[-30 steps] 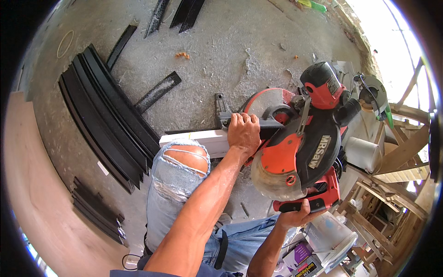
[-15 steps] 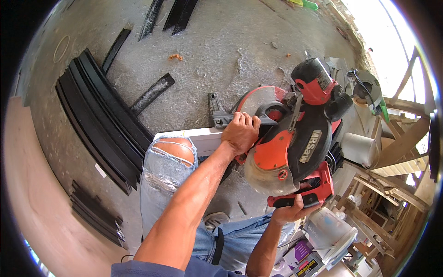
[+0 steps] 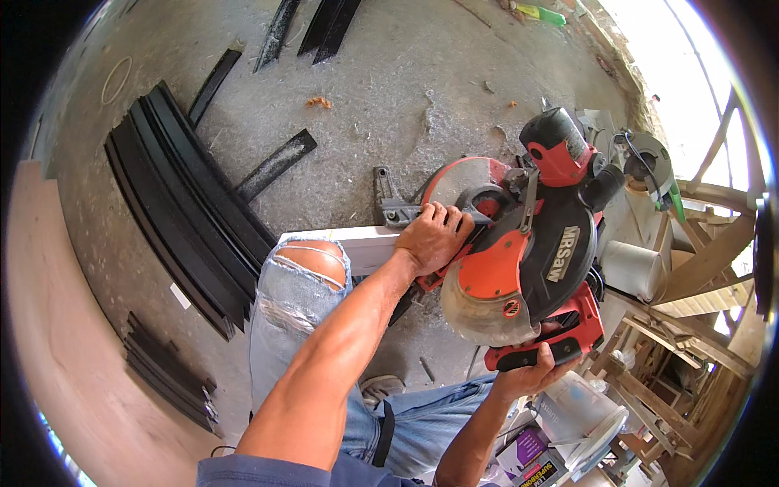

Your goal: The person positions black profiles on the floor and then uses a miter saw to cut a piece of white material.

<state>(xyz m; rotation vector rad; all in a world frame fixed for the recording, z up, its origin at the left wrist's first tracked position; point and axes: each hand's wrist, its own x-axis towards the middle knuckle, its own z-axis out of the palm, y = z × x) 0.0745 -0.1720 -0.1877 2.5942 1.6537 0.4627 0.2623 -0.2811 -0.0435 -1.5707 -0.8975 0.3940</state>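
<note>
Left hand curls tightly over grey fence and white bar, right hand wraps the saw handle; slack pressure could let the bar twist.

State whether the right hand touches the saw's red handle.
Touching: the head view shows the right hand curled around the red handle, thumb against its black grip.

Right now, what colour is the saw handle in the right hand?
The saw handle is red and black, clearest in the head view.
</note>
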